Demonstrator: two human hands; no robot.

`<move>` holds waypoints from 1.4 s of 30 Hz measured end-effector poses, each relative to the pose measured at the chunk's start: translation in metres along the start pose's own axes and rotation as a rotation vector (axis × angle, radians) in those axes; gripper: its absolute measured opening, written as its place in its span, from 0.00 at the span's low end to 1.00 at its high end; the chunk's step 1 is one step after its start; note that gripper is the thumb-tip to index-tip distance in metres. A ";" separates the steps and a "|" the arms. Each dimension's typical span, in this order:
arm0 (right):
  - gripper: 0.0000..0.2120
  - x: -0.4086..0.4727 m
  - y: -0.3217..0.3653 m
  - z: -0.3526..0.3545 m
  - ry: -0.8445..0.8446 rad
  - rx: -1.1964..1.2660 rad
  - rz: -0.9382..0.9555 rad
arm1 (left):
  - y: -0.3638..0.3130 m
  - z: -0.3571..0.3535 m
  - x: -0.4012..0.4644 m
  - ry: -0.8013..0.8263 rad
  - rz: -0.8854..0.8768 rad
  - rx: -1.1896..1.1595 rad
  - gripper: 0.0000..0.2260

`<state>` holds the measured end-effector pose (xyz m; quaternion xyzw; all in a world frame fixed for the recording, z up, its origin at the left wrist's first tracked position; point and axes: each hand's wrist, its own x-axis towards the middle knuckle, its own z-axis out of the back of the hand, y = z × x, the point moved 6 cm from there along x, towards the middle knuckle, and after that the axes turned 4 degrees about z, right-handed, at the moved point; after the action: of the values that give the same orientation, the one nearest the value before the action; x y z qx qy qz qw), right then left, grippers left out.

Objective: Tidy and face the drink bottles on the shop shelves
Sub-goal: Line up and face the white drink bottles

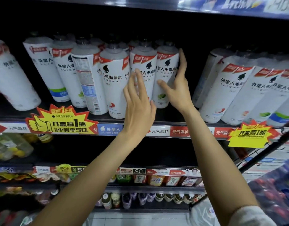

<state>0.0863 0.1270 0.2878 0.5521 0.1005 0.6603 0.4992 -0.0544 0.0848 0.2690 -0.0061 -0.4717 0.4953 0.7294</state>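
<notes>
The shelf (165, 123) is a dark, flat board with a printed paper price strip (169, 132) along its front edge. On it stand tall cylindrical bottles with rounded shoulders, dark caps and smooth, glossy white wrap labels bearing red corner banners and black lettering.

The left hand (139, 105) is raised in front of the centre bottle (143, 75). Its grip is open: the fingers are straight and slightly spread, the fingertips lying over the label. Whether they press on it cannot be told.

The right hand (176, 85) is at the lime bottle (166, 74), the next one to the right, which stands upright at the end of its group. This grip is wide open: the thumb lies across the label front and the straight fingers run up the bottle's right side. Nothing is enclosed.

Left of the centre bottle stands the lychee bottle (114, 85), and beside that a bottle turned back-label forward (87, 82), showing fine print and a barcode.

A further cluster of white bottles (235, 90) stands to the right, well apart, across a dark gap.

Two jagged yellow card promotion tags (62, 123) hang from the shelf edge.
</notes>
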 end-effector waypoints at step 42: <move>0.43 -0.079 0.019 0.052 -0.407 -0.758 -0.022 | -0.020 -0.073 0.019 0.312 0.208 -0.771 0.22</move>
<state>0.1101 0.0355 0.2703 0.4477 -0.2436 0.5227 0.6834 0.0117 0.1213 0.2510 -0.4006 -0.5034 0.3467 0.6825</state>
